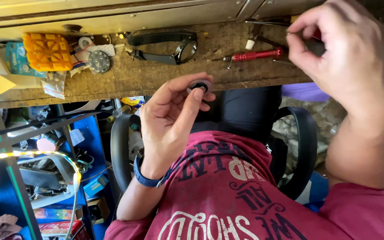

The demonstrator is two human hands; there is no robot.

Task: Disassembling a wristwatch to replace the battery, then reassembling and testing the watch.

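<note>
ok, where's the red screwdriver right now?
Head view, upper right: the red screwdriver lies on the wooden bench, right of the black watch, just below-left of the right hand.

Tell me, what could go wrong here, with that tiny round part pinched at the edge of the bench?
The small round metal part with a dark centre is pinched only by the left hand fingertips, past the worn wooden bench edge; a slip might drop it into the lap or the clutter below. The right hand, up near the red-handled screwdriver, could nudge it off.
</note>
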